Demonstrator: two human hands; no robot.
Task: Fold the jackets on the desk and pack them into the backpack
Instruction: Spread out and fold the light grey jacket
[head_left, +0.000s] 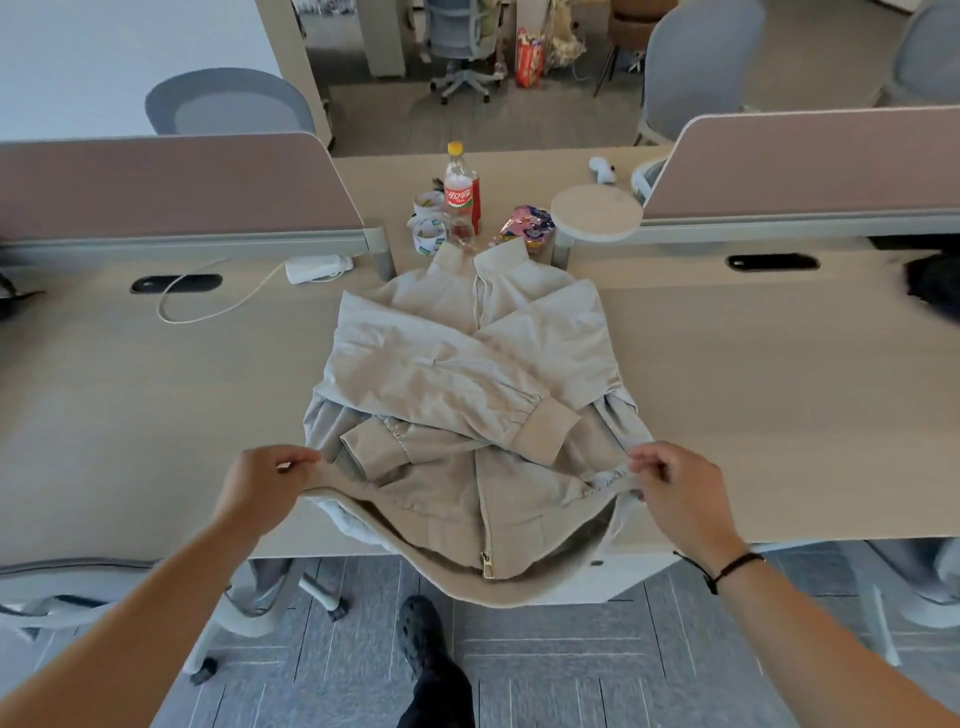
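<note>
My left hand (262, 480) and right hand (680, 486) each pinch the beige jacket's (467, 364) hem with their fingers at the table's (156, 415) lower edge.

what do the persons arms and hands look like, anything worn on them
Both forearms are bare, with no sleeves in view. The right hand has a thin black cord bracelet around its wrist, with a loose end hanging off it. The left hand and its wrist carry nothing: no watch, ring or glove shows on either hand.
</note>
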